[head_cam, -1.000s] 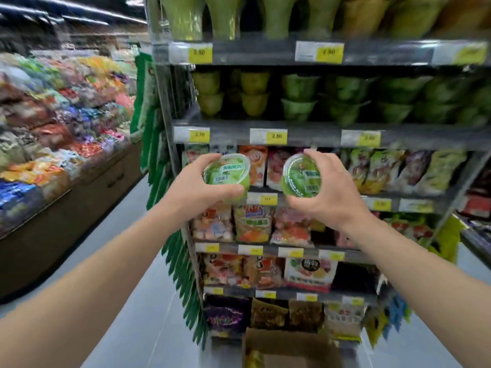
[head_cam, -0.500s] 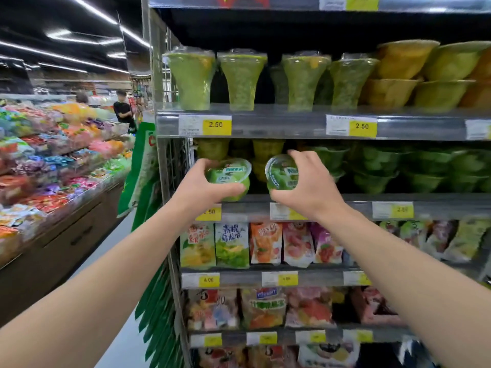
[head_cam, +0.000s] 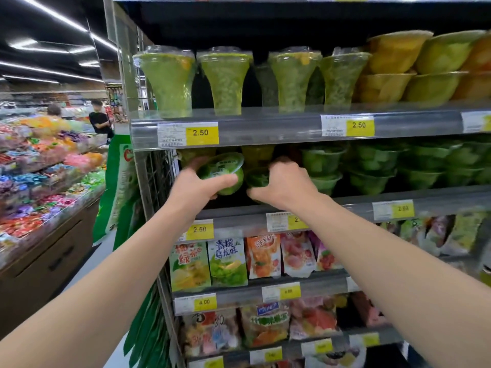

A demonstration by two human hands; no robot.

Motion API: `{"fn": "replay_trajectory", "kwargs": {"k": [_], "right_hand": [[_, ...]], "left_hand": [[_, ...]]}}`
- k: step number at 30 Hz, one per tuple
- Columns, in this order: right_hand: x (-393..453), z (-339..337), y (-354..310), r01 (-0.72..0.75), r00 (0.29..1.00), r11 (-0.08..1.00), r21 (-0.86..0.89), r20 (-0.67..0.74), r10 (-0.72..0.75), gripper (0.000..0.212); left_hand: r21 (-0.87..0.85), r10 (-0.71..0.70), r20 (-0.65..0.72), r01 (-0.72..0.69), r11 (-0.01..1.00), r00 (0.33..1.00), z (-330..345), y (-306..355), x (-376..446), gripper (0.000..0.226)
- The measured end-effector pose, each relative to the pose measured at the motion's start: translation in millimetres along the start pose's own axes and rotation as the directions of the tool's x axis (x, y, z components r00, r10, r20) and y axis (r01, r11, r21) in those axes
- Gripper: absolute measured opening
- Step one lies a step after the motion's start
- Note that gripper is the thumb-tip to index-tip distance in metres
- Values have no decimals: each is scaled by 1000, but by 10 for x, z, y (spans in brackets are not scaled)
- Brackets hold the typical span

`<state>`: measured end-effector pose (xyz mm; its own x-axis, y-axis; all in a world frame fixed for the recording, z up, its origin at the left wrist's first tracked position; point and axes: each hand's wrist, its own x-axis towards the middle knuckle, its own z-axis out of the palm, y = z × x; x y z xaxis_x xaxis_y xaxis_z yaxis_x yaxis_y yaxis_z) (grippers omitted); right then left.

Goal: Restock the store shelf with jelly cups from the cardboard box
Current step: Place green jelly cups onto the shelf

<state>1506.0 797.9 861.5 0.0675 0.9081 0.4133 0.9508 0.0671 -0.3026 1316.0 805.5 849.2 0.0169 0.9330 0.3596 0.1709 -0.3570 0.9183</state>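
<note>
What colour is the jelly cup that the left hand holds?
Green, with a pale lid. The head view shows the jelly cup gripped by the left hand.

The right hand [head_cam: 281, 183] covers most of a small green jelly cup [head_cam: 257, 177]; its lid and label are hidden, and its base cannot be seen against the grey metal shelf [head_cam: 345, 203]. The left hand [head_cam: 195, 187] hides the lower side of a green jelly cup with a printed foil lid [head_cam: 225, 168]; the lid print is too blurred to read. Motion blur softens the fingertips of both hands. A white-and-yellow price tag [head_cam: 288, 221] is partly hidden by the right forearm. The lowest shelf rows are cut off by the bottom edge.
</note>
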Motion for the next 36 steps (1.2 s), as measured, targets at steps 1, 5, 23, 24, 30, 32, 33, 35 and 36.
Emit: {"fn": "replay_trajectory", "kwargs": {"k": [1, 5, 23, 24, 30, 32, 33, 35, 36], "right_hand": [[20, 30, -11, 21, 1000, 1000, -17, -5, -21, 64], [100, 97, 21, 28, 1000, 1000, -15, -10, -28, 69], [-289, 102, 268, 146, 969, 975, 170, -224, -106, 70], [-290, 111, 268, 147, 968, 973, 177, -229, -104, 68], [-301, 131, 280, 176, 960, 971, 163, -248, -132, 67], [-318, 134, 299, 179, 959, 969, 172, -250, -133, 70], [-329, 135, 311, 183, 958, 965, 186, -256, -133, 71], [-355, 130, 333, 183, 956, 957, 226, -267, -120, 74], [-369, 129, 345, 177, 957, 953, 247, -270, -108, 74]], "left_hand": [[-5, -1, -8, 1, 1000, 1000, 19, -7, 14, 98], [-49, -17, -10, 16, 999, 1000, 46, -30, 65, 91], [-102, 68, -92, -77, 992, 993, 614, 83, 124, 64], [-88, 76, -99, -85, 993, 992, 649, 89, 125, 62], [-92, 58, -67, -64, 994, 996, 732, 66, 134, 51], [-88, 61, -50, -65, 994, 997, 737, 62, 123, 44], [-86, 65, -40, -68, 994, 997, 739, 66, 123, 41], [-71, 74, -11, -74, 995, 997, 743, 87, 126, 39], [-49, 78, 8, -78, 996, 997, 749, 97, 126, 40]]}}
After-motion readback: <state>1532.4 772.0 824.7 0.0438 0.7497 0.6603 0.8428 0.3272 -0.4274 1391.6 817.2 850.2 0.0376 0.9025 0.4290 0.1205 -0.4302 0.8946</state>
